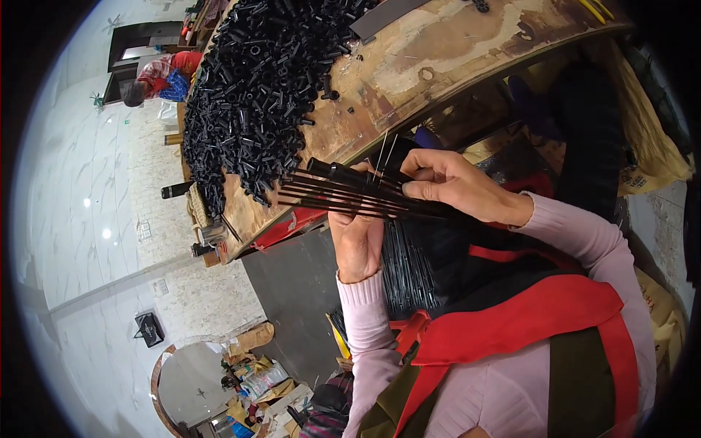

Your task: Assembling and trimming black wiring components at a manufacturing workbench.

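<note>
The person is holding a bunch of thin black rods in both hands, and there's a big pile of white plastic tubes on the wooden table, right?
Not quite: the pile of plastic tubes is black, not white, as the head view shows. The rest holds: the left hand and right hand hold thin black rods, and the pile lies on the wooden table.

1. At the right edge of the frame, beside my right shoulder, hangs a tan sack [650, 146] of woven or paper stuff; it has a patch of dark print low on its face, too small to make out.
2. Low in the frame, left of centre, a heap of clear plastic bags [263, 378] with pale, colourful contents lies on the floor among brown cardboard pieces [255, 337].
3. At the lower left, a small dark, flat square thing [149, 328] lies on the pale floor; whether it is a package or a screen I cannot tell.
</note>
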`<act>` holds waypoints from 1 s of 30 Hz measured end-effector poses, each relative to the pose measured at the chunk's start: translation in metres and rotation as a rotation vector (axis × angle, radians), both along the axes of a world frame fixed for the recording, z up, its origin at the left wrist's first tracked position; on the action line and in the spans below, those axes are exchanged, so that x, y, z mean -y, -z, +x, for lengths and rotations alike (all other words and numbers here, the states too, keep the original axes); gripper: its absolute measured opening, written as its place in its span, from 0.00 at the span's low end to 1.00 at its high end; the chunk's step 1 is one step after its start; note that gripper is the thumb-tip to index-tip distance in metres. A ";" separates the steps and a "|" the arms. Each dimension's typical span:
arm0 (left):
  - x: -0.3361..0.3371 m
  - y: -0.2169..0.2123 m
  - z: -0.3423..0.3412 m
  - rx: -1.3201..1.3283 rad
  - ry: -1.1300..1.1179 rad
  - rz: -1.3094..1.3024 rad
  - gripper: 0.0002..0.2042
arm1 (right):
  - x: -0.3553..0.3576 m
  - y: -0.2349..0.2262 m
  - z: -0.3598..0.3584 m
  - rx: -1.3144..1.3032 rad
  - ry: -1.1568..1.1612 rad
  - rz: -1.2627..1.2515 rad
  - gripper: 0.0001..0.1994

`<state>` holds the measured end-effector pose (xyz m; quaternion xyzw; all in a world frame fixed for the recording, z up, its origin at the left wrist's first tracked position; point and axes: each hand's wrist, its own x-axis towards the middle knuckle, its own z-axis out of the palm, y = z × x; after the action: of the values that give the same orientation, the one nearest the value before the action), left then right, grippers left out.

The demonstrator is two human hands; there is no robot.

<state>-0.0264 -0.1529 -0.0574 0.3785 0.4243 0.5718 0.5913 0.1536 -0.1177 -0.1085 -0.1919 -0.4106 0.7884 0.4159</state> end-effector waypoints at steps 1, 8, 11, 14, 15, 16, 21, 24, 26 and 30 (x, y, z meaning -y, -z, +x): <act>-0.001 0.001 -0.002 0.047 0.042 -0.008 0.23 | -0.003 0.001 0.001 -0.010 -0.034 -0.031 0.07; -0.008 0.005 -0.008 0.009 0.130 -0.061 0.22 | -0.019 0.013 0.003 -0.063 -0.196 -0.178 0.08; -0.012 0.008 -0.006 -0.010 0.083 -0.092 0.22 | -0.023 0.022 0.004 -0.100 -0.213 -0.248 0.08; -0.018 0.013 -0.016 -0.031 0.159 -0.104 0.22 | -0.025 0.031 -0.002 -0.228 -0.214 -0.329 0.08; -0.018 0.015 -0.013 -0.032 0.089 -0.098 0.21 | -0.027 0.031 -0.002 -0.225 -0.216 -0.323 0.08; -0.017 0.016 -0.010 -0.032 0.019 -0.090 0.21 | -0.029 0.031 -0.001 -0.222 -0.261 -0.350 0.08; -0.020 0.054 -0.028 0.412 0.154 -0.164 0.14 | -0.008 0.004 0.003 -0.196 -0.215 -0.326 0.07; -0.014 0.037 0.027 0.156 -0.133 -0.105 0.20 | 0.005 -0.005 0.006 -0.290 0.126 -0.288 0.06; 0.009 0.001 0.054 0.152 -0.102 0.032 0.23 | 0.020 -0.015 0.010 -0.238 0.185 -0.310 0.06; 0.034 -0.041 0.065 -0.314 -0.223 0.121 0.20 | 0.051 -0.031 -0.003 -0.210 0.275 -0.246 0.06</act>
<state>0.0381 -0.1865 -0.0163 0.4485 0.5155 0.5922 0.4271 0.1502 -0.1683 -0.0779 -0.2123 -0.2356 0.7840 0.5336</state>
